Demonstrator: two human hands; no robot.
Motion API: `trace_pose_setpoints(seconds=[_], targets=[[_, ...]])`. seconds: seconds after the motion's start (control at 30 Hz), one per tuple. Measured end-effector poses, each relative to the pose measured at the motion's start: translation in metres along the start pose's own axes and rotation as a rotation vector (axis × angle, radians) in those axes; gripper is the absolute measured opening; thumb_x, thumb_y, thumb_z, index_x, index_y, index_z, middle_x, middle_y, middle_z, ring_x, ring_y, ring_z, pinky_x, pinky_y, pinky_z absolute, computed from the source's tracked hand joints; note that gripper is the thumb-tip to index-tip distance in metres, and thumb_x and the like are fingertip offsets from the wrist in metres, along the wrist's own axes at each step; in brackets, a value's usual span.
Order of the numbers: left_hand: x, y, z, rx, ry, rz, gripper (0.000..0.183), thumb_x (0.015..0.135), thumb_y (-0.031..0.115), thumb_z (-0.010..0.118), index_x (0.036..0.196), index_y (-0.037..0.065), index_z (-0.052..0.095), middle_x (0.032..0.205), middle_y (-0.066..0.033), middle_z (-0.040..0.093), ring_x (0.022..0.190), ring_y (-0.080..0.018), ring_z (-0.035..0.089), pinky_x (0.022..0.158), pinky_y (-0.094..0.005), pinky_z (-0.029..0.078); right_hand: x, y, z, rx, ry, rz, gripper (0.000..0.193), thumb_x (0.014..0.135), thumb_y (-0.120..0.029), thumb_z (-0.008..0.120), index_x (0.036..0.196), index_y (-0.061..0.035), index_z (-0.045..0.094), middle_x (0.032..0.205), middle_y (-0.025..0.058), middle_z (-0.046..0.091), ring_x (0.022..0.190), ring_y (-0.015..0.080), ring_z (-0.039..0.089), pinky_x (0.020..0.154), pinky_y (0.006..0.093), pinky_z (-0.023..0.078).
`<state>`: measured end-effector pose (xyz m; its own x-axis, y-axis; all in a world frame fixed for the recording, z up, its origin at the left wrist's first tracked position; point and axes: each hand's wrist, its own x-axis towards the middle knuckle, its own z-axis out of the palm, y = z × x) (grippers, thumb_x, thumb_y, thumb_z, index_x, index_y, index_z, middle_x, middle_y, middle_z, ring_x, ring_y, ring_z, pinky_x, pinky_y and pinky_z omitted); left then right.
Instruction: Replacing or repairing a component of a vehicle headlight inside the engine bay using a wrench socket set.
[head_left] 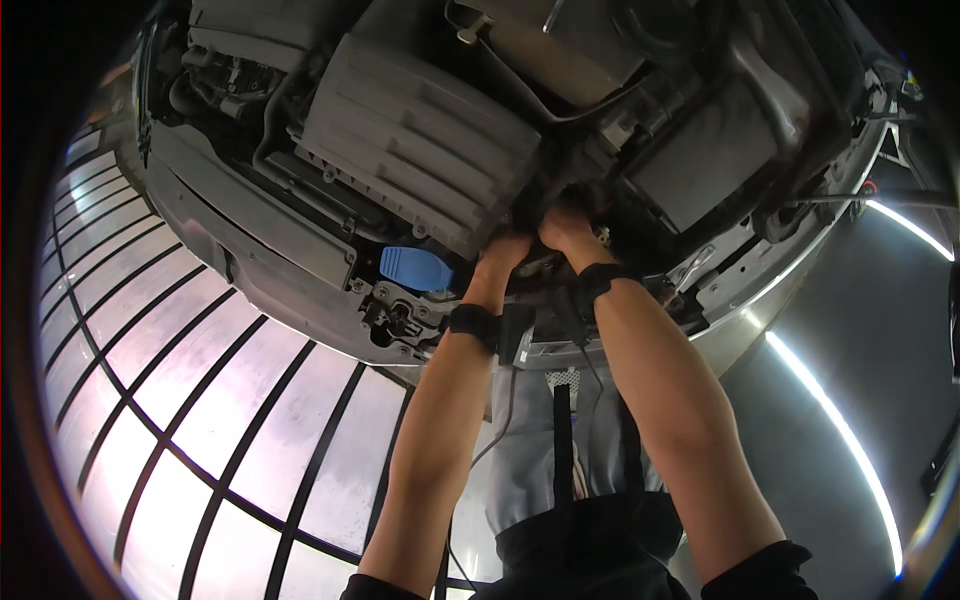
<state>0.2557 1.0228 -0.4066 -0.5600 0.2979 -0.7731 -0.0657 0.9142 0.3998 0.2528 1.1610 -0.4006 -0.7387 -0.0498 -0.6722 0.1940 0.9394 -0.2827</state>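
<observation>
Both my arms reach down into a car's engine bay, into a dark gap beside a ribbed grey plastic housing (420, 140). My left hand (507, 248) is at the housing's lower right corner, its fingers hidden in shadow. Just right of it, my right hand (563, 225) reaches a little deeper into the same gap. Its fingers are also lost in the dark, so what either hand touches cannot be made out. A blue cap (417, 268) sits left of my left wrist. Black straps (472, 321) wrap both wrists, with cables hanging from them.
A metal hood latch (392, 318) is set in the front panel left of my left forearm. To the right lies a flat dark box cover (705, 160). A painted front edge (270, 305) curves along the bay. Light strips (840, 430) shine at the right.
</observation>
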Motion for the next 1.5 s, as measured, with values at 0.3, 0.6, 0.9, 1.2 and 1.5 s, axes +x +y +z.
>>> trace_pose_setpoints(seconds=[0.3, 0.6, 0.9, 1.2, 1.5], targets=[[0.001, 0.010, 0.009, 0.074, 0.071, 0.037, 0.052, 0.100, 0.036, 0.040, 0.140, 0.006, 0.054, 0.140, -0.0222, 0.056, 0.130, -0.0371, 0.053, 0.111, -0.0486, 0.038, -0.003, 0.001, -0.013, -0.007, -0.236, 0.011, 0.040, 0.092, -0.020, 0.054, 0.124, -0.0003, 0.066, 0.137, 0.0184, 0.059, 0.125, 0.0324, 0.058, 0.109, 0.0377, 0.043], [-0.008, 0.002, 0.005, 0.041, 0.202, 0.064, 0.049, 0.095, 0.031, 0.046, 0.135, 0.004, 0.058, 0.138, -0.0233, 0.057, 0.130, -0.0377, 0.053, 0.110, -0.0486, 0.039, -0.012, -0.021, -0.031, 0.034, -0.194, 0.222, 0.041, 0.090, -0.022, 0.056, 0.123, -0.0016, 0.068, 0.128, 0.0214, 0.065, 0.121, 0.0316, 0.062, 0.103, 0.0383, 0.050], [0.000, 0.005, 0.008, -0.016, 0.190, -0.004, 0.050, 0.096, 0.027, 0.043, 0.139, 0.004, 0.053, 0.141, -0.0231, 0.054, 0.131, -0.0391, 0.051, 0.112, -0.0485, 0.037, -0.004, -0.005, -0.006, -0.065, 0.054, 0.009, 0.048, 0.083, -0.023, 0.058, 0.124, -0.0001, 0.066, 0.130, 0.0231, 0.063, 0.124, 0.0346, 0.059, 0.108, 0.0391, 0.043], [0.006, -0.008, 0.012, 0.027, 0.268, 0.054, 0.050, 0.095, 0.029, 0.046, 0.136, 0.002, 0.056, 0.140, -0.0236, 0.055, 0.132, -0.0389, 0.050, 0.111, -0.0483, 0.038, -0.006, -0.021, -0.034, -0.049, -0.249, 0.104, 0.050, 0.086, -0.023, 0.058, 0.131, 0.0011, 0.061, 0.130, 0.0229, 0.062, 0.127, 0.0332, 0.057, 0.107, 0.0385, 0.045], [-0.002, 0.010, 0.000, 0.064, 0.096, -0.005, 0.049, 0.096, 0.027, 0.044, 0.137, 0.004, 0.056, 0.142, -0.0224, 0.054, 0.134, -0.0360, 0.050, 0.114, -0.0466, 0.035, -0.015, -0.015, -0.017, -0.084, 0.063, 0.037, 0.050, 0.087, -0.021, 0.059, 0.131, 0.0022, 0.060, 0.131, 0.0231, 0.062, 0.128, 0.0336, 0.056, 0.109, 0.0384, 0.044]])
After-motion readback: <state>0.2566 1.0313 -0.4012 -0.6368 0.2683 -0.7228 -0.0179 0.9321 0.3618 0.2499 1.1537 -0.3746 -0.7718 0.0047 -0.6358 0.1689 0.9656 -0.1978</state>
